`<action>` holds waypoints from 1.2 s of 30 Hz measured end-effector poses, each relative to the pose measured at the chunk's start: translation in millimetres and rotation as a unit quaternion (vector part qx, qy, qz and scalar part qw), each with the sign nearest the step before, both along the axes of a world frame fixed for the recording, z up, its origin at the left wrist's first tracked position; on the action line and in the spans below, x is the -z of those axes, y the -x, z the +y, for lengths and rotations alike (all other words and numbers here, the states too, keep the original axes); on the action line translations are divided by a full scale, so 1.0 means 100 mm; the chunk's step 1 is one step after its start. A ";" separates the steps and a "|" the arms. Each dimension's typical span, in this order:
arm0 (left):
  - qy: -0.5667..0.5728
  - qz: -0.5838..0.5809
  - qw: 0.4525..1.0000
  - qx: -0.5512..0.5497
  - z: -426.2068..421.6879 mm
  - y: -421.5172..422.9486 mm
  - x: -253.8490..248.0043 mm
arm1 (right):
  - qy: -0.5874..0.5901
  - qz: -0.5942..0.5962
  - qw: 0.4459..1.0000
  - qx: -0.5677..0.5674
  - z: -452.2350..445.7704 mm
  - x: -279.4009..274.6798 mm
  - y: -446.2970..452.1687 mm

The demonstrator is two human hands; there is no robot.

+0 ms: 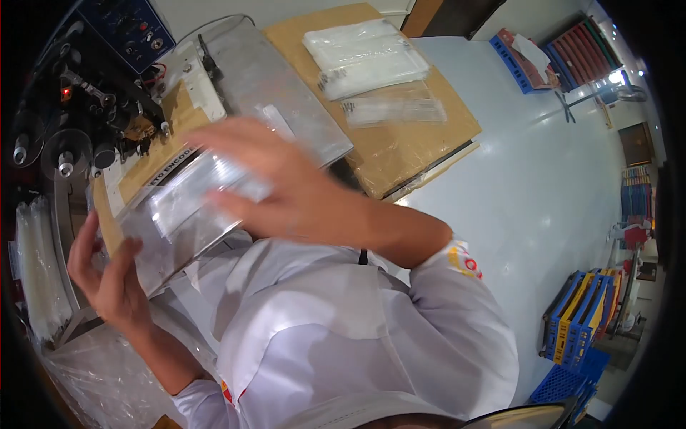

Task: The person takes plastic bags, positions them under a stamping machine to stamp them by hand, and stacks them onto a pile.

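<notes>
My right hand [286, 182], blurred by motion, is over a clear plastic bag [182, 204] on the metal work plate [307, 118]. Its thumb and fingers are spread apart; whether they touch the bag I cannot tell. At the near left corner of the plate is my left hand [111, 275], with thumb and fingers apart and nothing visible between them. Beside the bag runs a machine bed with a black-lettered label [171, 168], partly covered by my right hand.
Black machine rollers and a blue control panel [132, 32] stand at the upper left. Stacked clear bags [364, 57] lie on a brown board [393, 157]. Long plastic rolls [43, 264] stand at the left. Blue and yellow crates [579, 314] sit on the floor.
</notes>
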State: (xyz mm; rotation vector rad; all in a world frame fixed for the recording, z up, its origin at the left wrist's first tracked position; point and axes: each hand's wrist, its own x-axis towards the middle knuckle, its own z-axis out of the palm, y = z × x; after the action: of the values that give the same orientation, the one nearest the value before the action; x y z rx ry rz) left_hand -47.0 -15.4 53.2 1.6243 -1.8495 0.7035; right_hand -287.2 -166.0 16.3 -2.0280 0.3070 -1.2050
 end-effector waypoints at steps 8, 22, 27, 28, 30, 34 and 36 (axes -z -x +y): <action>0.016 0.339 0.925 0.168 0.44 0.13 0.12 | -0.139 -0.074 0.977 -0.140 0.47 0.14 -0.55; 0.002 0.426 0.897 0.117 0.23 0.22 0.32 | 0.081 -0.035 0.995 -0.050 0.65 0.29 -0.51; -0.022 0.448 0.878 0.170 0.28 0.23 0.41 | -0.075 -0.037 0.992 -0.096 0.56 0.32 -0.52; -0.018 0.449 0.885 0.125 0.27 0.18 0.43 | -0.077 -0.033 0.991 -0.101 0.57 0.31 -0.50; -0.012 0.487 0.871 0.064 0.28 -0.03 0.42 | -0.034 -0.016 0.993 -0.116 0.56 0.23 -0.46; 0.011 0.481 0.874 0.070 0.13 0.31 -0.07 | -0.054 0.001 0.990 -0.131 0.47 0.15 -0.48; -0.055 0.441 0.891 0.093 0.08 0.29 -0.25 | -0.017 0.066 0.988 -0.141 0.42 0.08 -0.47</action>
State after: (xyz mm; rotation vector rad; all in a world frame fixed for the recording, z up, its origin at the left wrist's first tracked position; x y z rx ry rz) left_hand -76.4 -7.6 78.7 1.4412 -1.3284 -0.2328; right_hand -240.3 -124.4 8.2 -2.0458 0.0971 -0.8879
